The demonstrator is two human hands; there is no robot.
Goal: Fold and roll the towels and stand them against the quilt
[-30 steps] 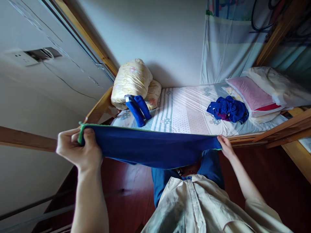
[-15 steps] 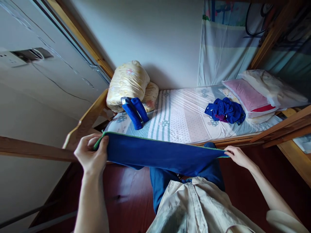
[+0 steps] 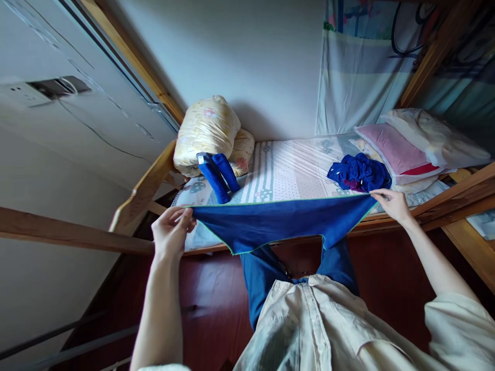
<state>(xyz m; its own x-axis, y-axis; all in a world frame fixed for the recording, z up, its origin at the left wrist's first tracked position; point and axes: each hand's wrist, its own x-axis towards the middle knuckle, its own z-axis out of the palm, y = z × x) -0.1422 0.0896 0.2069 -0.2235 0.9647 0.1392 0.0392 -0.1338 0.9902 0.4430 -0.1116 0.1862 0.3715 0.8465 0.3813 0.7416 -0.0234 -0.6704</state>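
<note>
A blue towel (image 3: pixel 278 219) with green edging hangs stretched in front of me, above my knees and the bed's near edge. My left hand (image 3: pixel 172 232) pinches its left corner. My right hand (image 3: pixel 392 206) pinches the right corner between thumb and fingers. The lower edge droops unevenly, lowest at the left. On the bed beyond, two blue rolled towels (image 3: pixel 218 178) lean against a yellow quilt bundle. A crumpled pile of blue cloths (image 3: pixel 359 172) with a purple piece among them lies at the right.
The bed (image 3: pixel 294 170) has a patterned sheet and a wooden frame. A yellow quilt bundle (image 3: pixel 209 131) sits at its left end, with pillows (image 3: pixel 402 149) at the right. A wooden rail (image 3: pixel 69 232) crosses at left. A curtain (image 3: pixel 356 82) hangs behind.
Both hands have moved, the left to the right and the right upward. The towel's top edge is now higher at the right, and its lower edge hangs open with corners showing.
</note>
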